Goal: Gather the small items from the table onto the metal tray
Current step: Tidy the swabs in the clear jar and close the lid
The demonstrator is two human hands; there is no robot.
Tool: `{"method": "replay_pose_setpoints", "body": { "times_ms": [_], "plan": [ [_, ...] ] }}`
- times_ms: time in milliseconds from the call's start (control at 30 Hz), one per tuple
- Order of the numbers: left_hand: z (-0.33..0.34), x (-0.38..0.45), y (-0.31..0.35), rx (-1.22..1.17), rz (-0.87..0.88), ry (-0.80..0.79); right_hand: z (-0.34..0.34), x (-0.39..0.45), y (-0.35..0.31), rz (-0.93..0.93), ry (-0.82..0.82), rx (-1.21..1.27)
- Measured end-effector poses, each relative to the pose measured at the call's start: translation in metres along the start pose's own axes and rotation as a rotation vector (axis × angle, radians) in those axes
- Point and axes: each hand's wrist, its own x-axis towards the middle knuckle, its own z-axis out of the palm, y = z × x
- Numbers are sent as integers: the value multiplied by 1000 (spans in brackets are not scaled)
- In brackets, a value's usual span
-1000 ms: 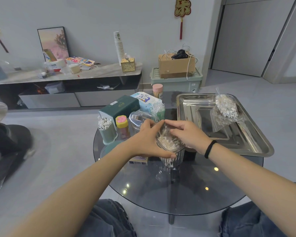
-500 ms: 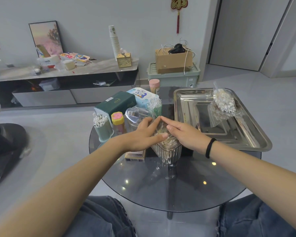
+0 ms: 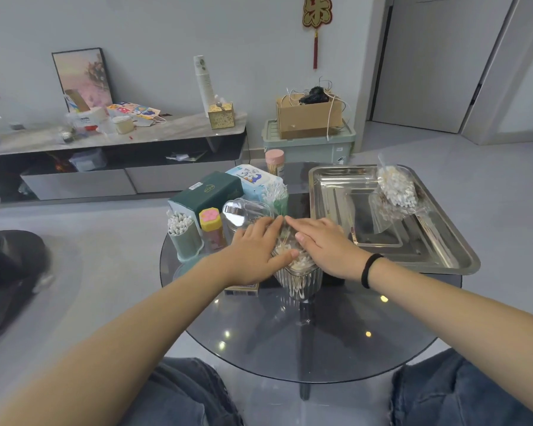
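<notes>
Nearest me, both my hands lie flat over the mouth of the ribbed clear jar (image 3: 299, 279) of cotton swabs, near the middle of the glass table (image 3: 290, 348). My left hand (image 3: 256, 244) has straight fingers across the rim with the thumb pressing the swab heads; my right hand (image 3: 320, 244) is also flat, fingers together, touching the left at the tips. Neither curls round the jar, so I am pressing and not holding.

The jar stands upright, long axis vertical, mouth up, and the swabs stand on end inside it, some sticks poking between my hands.

My worry: the jar looks overfull, and pushing down off-centre could tip it or skid it on the glass, spilling swabs. Lifting it with flat palms would likely fail; I judge I need to wrap fingers round its sides first.

Just left stand a swab cup (image 3: 185, 238) and a pink-lidded tube (image 3: 211, 229); a sideways nudge could topple them.

Further right, the tray (image 3: 443, 259) overhangs the table edge, holding a bag (image 3: 396, 192) of swabs.
</notes>
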Motion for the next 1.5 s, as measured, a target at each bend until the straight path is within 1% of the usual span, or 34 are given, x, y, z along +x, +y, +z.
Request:
{"method": "replay_pose_setpoints", "body": {
  "times_ms": [67, 133, 233, 267, 300, 367, 400, 433, 467, 567, 633, 700, 767, 900, 1033, 1133, 1233, 1333, 1400, 1467, 1500],
  "plan": [
    [-1, 0, 0, -40, 7, 3, -4, -1, -1, 15, -23, 11],
    [-3, -1, 2, -126, -9, -33, -5, -3, -1, 38, -33, 129],
    [-8, -4, 1, -309, -43, -77, -10, -10, -3, 14, 22, 272],
    [-9, -5, -1, -365, -56, -76, -14, -14, -3, 5, -6, 293],
    [-9, -6, -4, -400, -66, -68, -18, -17, 0, 3, -78, 279],
    [-11, -9, -5, -424, -43, -49, -29, -22, 6, -4, -286, 181],
    [-11, -9, -5, -440, -35, -47, -33, -25, 8, -12, -363, 147],
    [-12, -9, -5, -457, -44, -46, -34, -27, 9, -20, -395, 147],
    [-13, -9, -3, -469, -60, -38, -33, -28, 11, -27, -381, 165],
    [-26, -8, 2, -524, -76, 4, -30, -30, 8, -61, -247, 229],
    [-41, -5, 5, -622, -48, 68, -42, -29, 6, -64, -162, 303],
    [-56, 6, 9, -657, -10, 127, -61, -26, 8, -64, -91, 370],
    [-64, 25, 14, -666, 11, 132, -77, -20, 15, -64, -47, 387],
    [-64, 75, 31, -709, -5, 128, -94, -5, 43, 19, 35, 381],
    [-49, 126, 46, -783, -66, 154, -107, 11, 84, 165, 185, 423],
    [-31, 159, 55, -747, -85, 187, -106, 21, 117, 292, 217, 419],
    [-17, 186, 58, -734, -128, 166, -101, 33, 142, 386, 247, 387],
    [-14, 208, 54, -681, -188, 178, -101, 50, 149, 439, 280, 504],
    [-15, 216, 52, -652, -198, 196, -105, 63, 146, 478, 320, 570],
    [-16, 221, 53, -614, -228, 244, -109, 77, 137, 490, 326, 569],
    [-16, 224, 53, -597, -241, 267, -109, 81, 131, 487, 293, 532]
  ]
}}
